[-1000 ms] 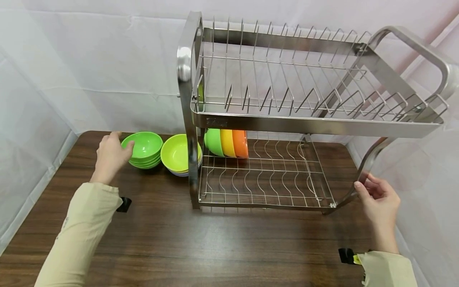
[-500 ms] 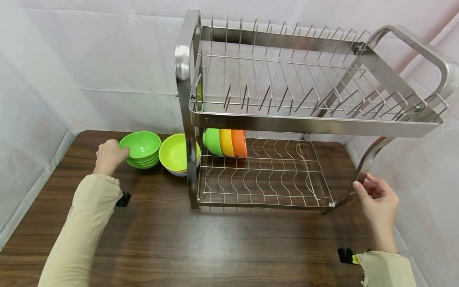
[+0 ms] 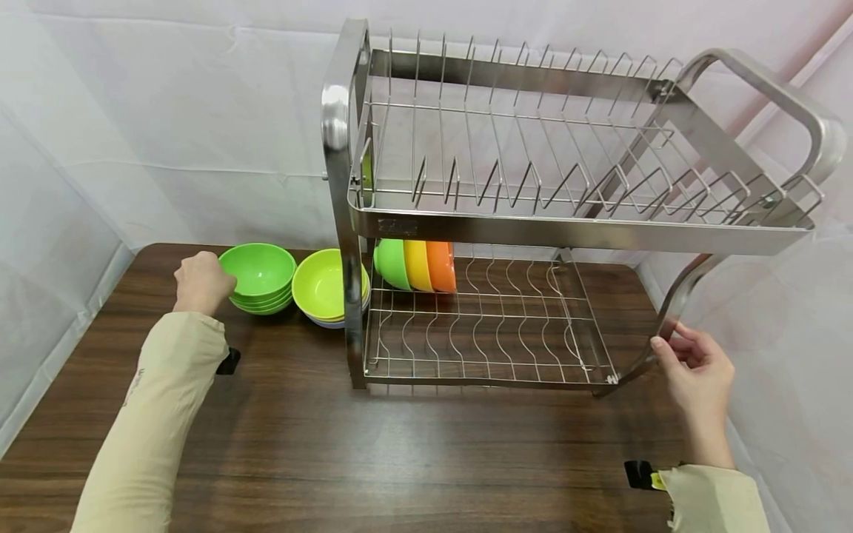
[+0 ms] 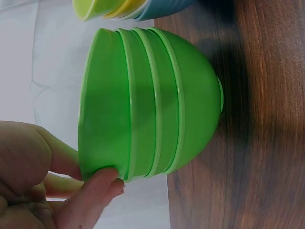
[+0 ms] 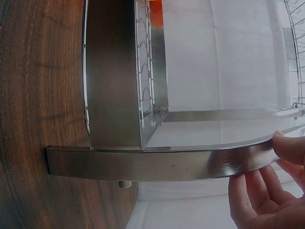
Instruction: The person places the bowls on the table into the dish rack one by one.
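Observation:
My left hand pinches the rim of the top green bowl, at the left side of a nested stack. In the left wrist view, the thumb and fingers close over that bowl's edge, while the others sit nested below it. Over on the right, my right hand holds the curved side leg of a two-tier metal dish rack. The right wrist view shows its thumb and fingers on either side of the flat metal leg.
Beside the green stack is another stack with a yellow-green bowl on top, partly behind the rack's left post. Green, yellow and orange bowls stand on edge in the lower tier's left end. White cloth hangs behind the wooden table.
My left hand has come down from beside the green stack, and its fingers have closed on the top bowl's rim. The right hand keeps its hold on the rack's leg.

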The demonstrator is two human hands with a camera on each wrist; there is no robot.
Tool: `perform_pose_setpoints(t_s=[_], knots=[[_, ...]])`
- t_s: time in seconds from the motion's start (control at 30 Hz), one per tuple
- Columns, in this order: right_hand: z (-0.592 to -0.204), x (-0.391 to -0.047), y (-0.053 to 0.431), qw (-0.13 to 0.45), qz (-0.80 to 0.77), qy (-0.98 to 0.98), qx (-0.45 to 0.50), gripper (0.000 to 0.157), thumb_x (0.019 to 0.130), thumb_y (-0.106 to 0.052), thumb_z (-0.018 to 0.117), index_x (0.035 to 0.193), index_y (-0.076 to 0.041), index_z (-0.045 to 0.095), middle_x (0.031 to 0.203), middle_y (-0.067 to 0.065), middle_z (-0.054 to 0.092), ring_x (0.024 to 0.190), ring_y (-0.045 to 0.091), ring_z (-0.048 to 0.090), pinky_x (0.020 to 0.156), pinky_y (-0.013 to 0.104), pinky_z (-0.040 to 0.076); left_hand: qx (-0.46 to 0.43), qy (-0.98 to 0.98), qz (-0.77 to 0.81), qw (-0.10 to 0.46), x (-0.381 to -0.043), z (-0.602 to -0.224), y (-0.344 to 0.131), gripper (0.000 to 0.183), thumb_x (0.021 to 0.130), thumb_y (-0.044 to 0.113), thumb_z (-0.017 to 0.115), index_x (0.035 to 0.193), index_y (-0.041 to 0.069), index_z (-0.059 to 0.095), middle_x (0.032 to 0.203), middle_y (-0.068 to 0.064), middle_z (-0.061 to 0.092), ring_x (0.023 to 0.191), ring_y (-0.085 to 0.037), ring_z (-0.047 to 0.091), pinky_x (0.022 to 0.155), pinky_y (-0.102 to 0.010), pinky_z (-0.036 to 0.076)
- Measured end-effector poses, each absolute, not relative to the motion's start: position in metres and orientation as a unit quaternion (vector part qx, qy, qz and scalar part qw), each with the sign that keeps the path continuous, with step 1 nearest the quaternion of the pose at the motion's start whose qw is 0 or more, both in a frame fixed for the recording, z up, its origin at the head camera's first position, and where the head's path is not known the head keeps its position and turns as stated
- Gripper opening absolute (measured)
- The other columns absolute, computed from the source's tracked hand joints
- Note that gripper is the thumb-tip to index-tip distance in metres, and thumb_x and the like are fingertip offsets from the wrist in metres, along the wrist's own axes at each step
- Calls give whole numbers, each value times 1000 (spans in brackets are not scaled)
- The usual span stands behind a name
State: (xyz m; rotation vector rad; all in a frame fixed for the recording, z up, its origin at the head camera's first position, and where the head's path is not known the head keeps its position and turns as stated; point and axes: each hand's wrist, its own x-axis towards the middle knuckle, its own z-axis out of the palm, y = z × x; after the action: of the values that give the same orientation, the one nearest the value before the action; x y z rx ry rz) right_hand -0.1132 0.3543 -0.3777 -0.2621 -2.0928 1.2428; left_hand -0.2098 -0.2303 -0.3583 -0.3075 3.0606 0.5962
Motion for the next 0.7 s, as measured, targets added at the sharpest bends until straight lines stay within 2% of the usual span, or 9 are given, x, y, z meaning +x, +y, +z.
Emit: perform_pose_setpoints(t_s=[0.1,0.27,0.37,0.43,0.5,0.57,0.7], knots=[[-379,-113,355,338,481,-803,-102,41,73,9,65,83,-31,62,62,-27,55,52,-13,49,52,3,37,-103,979,175,-14,-211,-358,-230,20,74,3,46,57,5,36,55,-10,38,56,-29,43,55,-44,43],[-380,-114,355,337,483,-801,-108,43,73,10,65,82,-32,61,61,-27,55,52,-12,49,51,4,38,-125,975,180,-18,-211,-356,-230,20,77,2,43,58,6,36,55,-9,37,51,-26,39,41,-33,35],[-380,-114,355,335,484,-801,-110,42,73,10,65,82,-32,61,61,-26,55,52,-12,49,51,4,37,-134,974,182,-29,-211,-353,-230,18,77,2,42,60,4,38,57,-15,41,52,-28,41,39,-33,35],[-379,-114,355,334,486,-800,-110,42,73,10,65,82,-31,62,61,-26,55,52,-12,49,51,4,37,-136,973,182,-43,-209,-350,-230,14,76,1,40,63,-1,43,62,-23,47,54,-34,46,40,-38,38],[-379,-114,354,335,486,-800,-110,42,73,10,65,82,-31,62,61,-26,55,52,-12,50,51,4,37,-137,972,184,-57,-208,-347,-230,13,76,1,39,71,-6,48,70,-30,51,61,-42,50,43,-43,41],[-379,-113,354,335,482,-802,-112,42,73,10,65,82,-31,62,61,-27,55,52,-13,50,51,3,38,-134,970,191,-71,-204,-344,-231,21,76,0,37,84,-10,53,79,-36,53,68,-48,52,46,-47,41],[-379,-113,355,334,478,-805,-110,44,73,9,65,82,-33,60,61,-27,55,52,-13,50,52,3,37,-126,965,208,-97,-192,-337,-230,40,75,-1,33,107,-7,56,87,-37,54,67,-46,51,44,-47,39]])
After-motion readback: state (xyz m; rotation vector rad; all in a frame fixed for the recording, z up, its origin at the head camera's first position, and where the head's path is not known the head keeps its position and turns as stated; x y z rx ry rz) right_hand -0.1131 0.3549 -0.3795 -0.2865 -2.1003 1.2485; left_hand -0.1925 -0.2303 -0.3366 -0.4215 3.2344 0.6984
